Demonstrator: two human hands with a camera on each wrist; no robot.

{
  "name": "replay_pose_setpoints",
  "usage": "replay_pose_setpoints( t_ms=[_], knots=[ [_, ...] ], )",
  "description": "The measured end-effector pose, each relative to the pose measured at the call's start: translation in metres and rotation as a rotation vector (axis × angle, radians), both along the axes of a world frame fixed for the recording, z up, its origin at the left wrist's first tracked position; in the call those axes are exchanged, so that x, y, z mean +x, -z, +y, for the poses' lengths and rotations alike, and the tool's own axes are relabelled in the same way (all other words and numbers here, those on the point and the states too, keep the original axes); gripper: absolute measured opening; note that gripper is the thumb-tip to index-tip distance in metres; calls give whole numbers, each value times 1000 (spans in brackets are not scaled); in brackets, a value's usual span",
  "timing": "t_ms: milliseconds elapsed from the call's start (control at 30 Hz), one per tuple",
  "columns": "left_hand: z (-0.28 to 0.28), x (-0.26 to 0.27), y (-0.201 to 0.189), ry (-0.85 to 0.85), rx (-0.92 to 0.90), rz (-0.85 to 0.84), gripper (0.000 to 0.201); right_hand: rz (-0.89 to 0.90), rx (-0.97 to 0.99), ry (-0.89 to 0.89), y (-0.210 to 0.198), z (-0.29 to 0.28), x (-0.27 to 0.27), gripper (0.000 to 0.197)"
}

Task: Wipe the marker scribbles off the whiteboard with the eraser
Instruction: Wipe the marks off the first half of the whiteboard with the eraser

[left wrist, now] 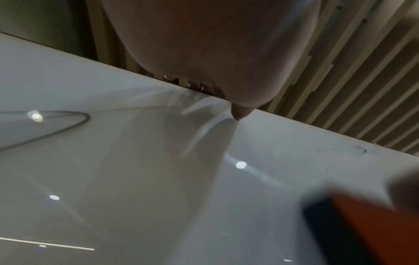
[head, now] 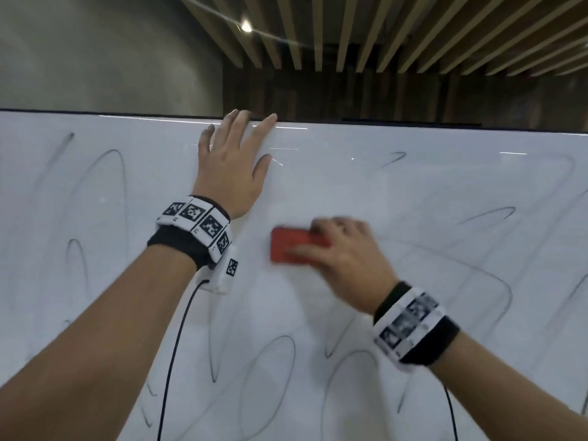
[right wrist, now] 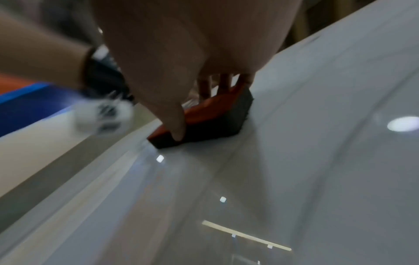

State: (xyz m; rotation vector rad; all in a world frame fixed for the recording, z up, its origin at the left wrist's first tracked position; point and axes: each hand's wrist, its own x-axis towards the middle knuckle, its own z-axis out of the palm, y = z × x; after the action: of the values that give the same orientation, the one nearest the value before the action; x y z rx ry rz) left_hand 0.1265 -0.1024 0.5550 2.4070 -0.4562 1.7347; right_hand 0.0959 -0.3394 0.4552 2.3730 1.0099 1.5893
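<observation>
A: Two hands are working on the whiteboard (head: 413,192). Starting at the far left, grey marker scribbles (head: 105,173) are looping across the surface.

B: And the left hand (head: 232,160)?

A: It is lying flat against the board near the top edge, fingers straight and slightly spread, the fingertips (head: 272,117) reaching the rim. A band of black-and-white markers (head: 197,224) is wrapping its wrist, and a cable (head: 178,338) is hanging down from it.

B: Where is the eraser?

A: The red eraser (head: 292,246) is sitting on the board just right of that wrist, around the middle. In the right wrist view its dark pad is pressing against the surface.

B: Held how?

A: The right hand (head: 346,256) is gripping it, thumb curling along one long side, fingers over the other. The hand is blurring. More loops are trailing rightward.
</observation>
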Motion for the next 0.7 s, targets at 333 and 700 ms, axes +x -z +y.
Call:
replay_pose_setpoints(
  t_ms=[333, 700],
  knots=[
    [-3, -1, 0, -10, -16, 24, 57, -88, 106, 65, 33, -4, 0, 47],
    [-7, 3, 4, -14, -58, -12, 56, -144, 915, 158, -71, -69, -7, 53]
  ],
)
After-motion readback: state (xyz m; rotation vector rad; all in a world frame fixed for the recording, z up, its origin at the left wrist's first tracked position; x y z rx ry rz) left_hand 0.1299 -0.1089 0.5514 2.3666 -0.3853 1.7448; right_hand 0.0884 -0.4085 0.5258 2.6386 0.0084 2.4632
